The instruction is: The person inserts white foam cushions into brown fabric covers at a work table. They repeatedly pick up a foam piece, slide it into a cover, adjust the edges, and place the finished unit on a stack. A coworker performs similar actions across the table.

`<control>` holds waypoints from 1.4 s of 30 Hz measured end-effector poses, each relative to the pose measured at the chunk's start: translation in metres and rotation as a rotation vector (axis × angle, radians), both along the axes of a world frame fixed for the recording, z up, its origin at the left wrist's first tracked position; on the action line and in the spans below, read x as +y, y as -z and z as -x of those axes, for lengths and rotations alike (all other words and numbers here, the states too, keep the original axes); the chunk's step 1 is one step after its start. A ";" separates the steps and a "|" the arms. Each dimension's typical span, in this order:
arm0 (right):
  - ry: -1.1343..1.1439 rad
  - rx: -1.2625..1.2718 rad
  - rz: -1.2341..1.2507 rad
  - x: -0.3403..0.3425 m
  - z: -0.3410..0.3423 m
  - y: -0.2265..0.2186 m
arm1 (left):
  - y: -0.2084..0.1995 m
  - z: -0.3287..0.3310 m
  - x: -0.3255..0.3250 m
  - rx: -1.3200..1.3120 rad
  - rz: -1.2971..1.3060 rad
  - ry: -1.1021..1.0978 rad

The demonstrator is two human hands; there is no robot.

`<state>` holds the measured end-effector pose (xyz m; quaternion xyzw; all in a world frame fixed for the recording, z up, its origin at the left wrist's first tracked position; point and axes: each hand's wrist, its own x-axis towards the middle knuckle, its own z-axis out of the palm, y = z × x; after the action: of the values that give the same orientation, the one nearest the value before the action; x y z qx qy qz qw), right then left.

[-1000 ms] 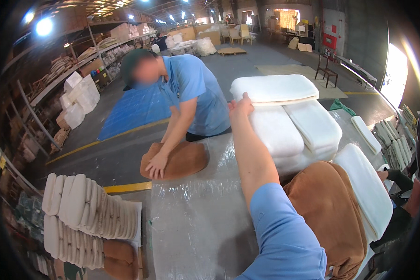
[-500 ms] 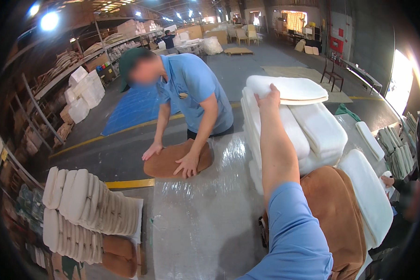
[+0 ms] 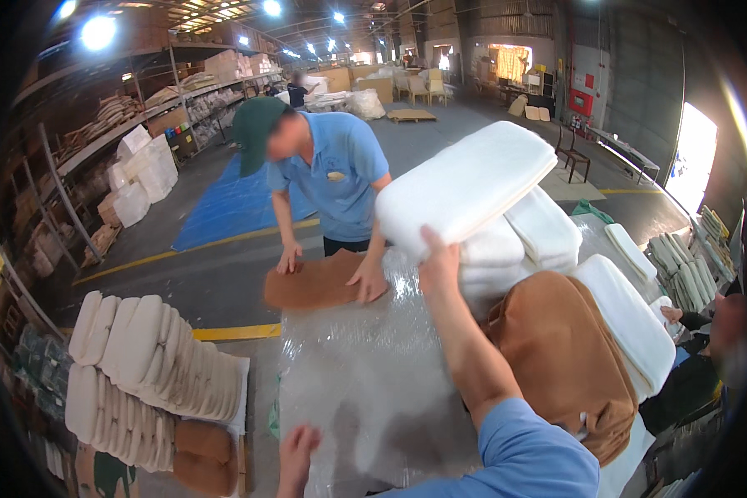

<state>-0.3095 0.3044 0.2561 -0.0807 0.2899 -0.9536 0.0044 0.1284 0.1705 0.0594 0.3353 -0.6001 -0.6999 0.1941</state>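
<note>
My right hand [image 3: 440, 261] grips the near edge of a white cushion pad [image 3: 469, 187], thumb on top. The pad is lifted and tilted above a stack of white pads [image 3: 535, 241]. Low in the view, my left hand [image 3: 297, 452] hovers over the plastic-covered table [image 3: 373, 357], its fingers loosely bent and slightly blurred, with nothing visible in them. Across the table, a co-worker in a blue shirt and green cap presses both hands on a brown cushion cover [image 3: 319, 282] at the table's far edge.
Brown fabric covers [image 3: 560, 357] are heaped beside the stack, next to another white pad [image 3: 627, 319]. Cream cushions [image 3: 158, 357] stand piled at the left, with brown ones [image 3: 203, 456] below. Another person's hand shows at the far right. Shelving [image 3: 183, 91] lines the left wall.
My right hand has pulled the white pad off the stack toward the left and nearer. My left hand has come into view. The co-worker's brown cover looks flatter and is spread out more.
</note>
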 end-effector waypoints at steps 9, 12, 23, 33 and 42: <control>-0.276 -0.163 -0.108 -0.045 -0.336 0.112 | -0.111 0.085 -0.053 0.386 -0.584 0.155; -0.383 -0.283 -0.200 -0.054 -0.416 0.147 | -0.066 0.045 -0.063 0.358 -0.694 0.193; -1.103 0.238 -1.249 0.000 -0.517 0.238 | 0.025 -0.087 -0.140 -0.054 -0.546 0.429; 0.205 -0.558 -1.095 0.193 -0.415 0.243 | 0.066 -0.092 -0.165 -0.251 -0.444 0.137; 0.110 -0.305 -1.502 0.126 -0.425 0.312 | 0.067 -0.094 -0.144 -0.454 -0.188 0.019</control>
<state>0.1156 0.4303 -0.0558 0.0911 0.8598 -0.5000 0.0508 0.2228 0.0264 -0.0075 0.4951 -0.5637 -0.6610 0.0158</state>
